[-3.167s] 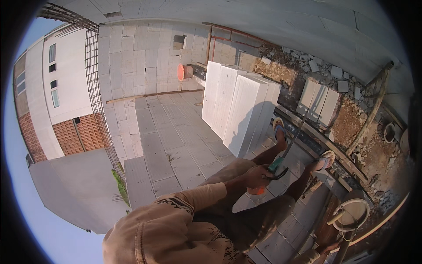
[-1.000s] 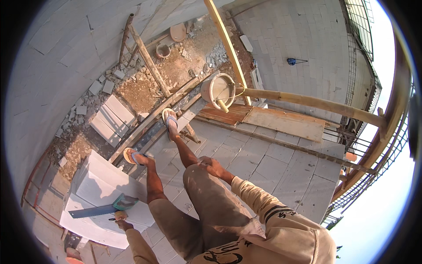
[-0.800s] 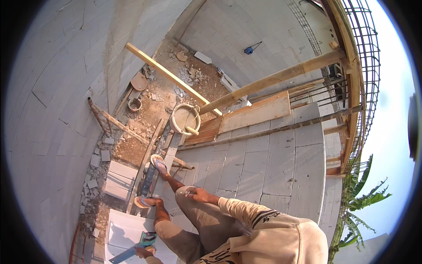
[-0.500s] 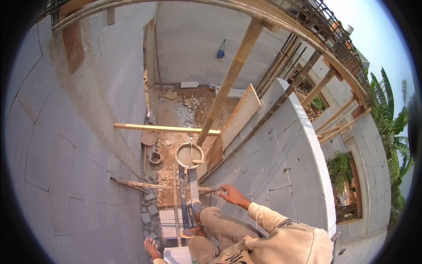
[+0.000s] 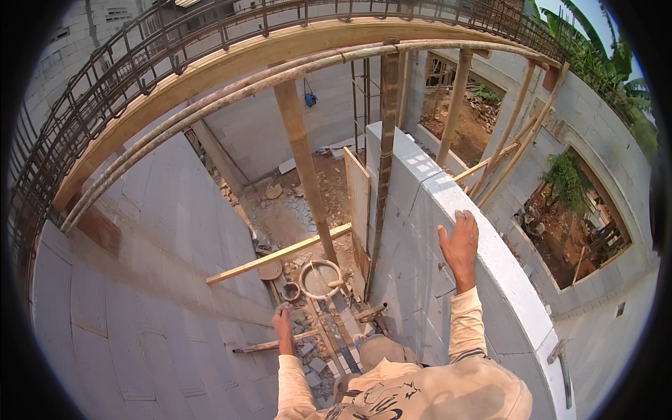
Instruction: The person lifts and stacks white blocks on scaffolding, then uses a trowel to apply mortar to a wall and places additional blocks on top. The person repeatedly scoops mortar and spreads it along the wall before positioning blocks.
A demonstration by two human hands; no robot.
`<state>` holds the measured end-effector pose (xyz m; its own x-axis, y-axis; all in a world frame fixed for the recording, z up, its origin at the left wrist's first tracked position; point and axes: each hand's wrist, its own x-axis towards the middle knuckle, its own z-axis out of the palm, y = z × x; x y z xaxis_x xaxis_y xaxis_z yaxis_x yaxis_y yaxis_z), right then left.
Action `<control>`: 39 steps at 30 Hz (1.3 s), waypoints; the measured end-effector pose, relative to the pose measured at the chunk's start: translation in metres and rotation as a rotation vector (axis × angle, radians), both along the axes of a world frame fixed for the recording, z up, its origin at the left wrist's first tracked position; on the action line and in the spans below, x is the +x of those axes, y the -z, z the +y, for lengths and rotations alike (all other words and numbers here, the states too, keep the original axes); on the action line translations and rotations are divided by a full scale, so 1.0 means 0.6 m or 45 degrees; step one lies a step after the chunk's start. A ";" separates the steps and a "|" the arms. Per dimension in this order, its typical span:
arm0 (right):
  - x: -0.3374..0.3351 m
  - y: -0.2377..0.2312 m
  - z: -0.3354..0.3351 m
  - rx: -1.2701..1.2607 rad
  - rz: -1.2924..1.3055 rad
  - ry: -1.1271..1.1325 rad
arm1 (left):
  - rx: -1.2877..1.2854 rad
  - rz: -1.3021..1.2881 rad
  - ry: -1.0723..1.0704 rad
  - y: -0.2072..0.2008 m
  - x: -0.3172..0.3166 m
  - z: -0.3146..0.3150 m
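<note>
My right hand (image 5: pixel 460 243) is raised at the top edge of the grey block wall (image 5: pixel 427 238), fingers apart and nothing in it. It overlaps the wall's pale top; whether it touches cannot be told. Lower down, my left hand (image 5: pixel 282 323) is held up near the left block wall (image 5: pixel 161 315), its fingers loosely bent and holding nothing visible. Ahead of my body stands a round bucket (image 5: pixel 303 285) of grey mix with a tool's handle at its rim. Beside it is a small bowl (image 5: pixel 290 291).
A wooden crossbar (image 5: pixel 280 253) spans the gap, near a slanting bamboo post (image 5: pixel 305 161). Overhead runs a wooden beam (image 5: pixel 231 52) with steel rebar cages (image 5: pixel 168 52). Narrow planks (image 5: pixel 325 329) lie below, above rubble. A metal tool (image 5: pixel 557 352) rests on the right wall's top.
My right hand has risen from beside a low pole to the wall's top edge. My left hand has come up from low left. The view has turned and my body stands higher.
</note>
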<state>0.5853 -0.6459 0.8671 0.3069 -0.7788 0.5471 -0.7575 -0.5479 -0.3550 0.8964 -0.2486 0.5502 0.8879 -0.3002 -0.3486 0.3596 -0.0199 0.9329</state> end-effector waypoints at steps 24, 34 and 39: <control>-0.037 -0.010 -0.021 0.212 -0.050 -0.009 | 0.072 -1.909 0.824 -0.493 0.038 -0.858; -0.025 -0.042 0.013 0.312 -0.161 -0.008 | -0.257 -1.499 1.140 -0.431 0.119 -0.897; -0.009 -0.035 0.004 0.354 -0.178 0.089 | -0.311 -1.647 1.067 -0.448 0.106 -0.890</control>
<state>0.5797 -0.6438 0.8881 0.1839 -0.9211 0.3432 -0.7233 -0.3632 -0.5873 0.9597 -0.7828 0.8188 0.0904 -0.7780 0.6217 -0.6965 0.3968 0.5978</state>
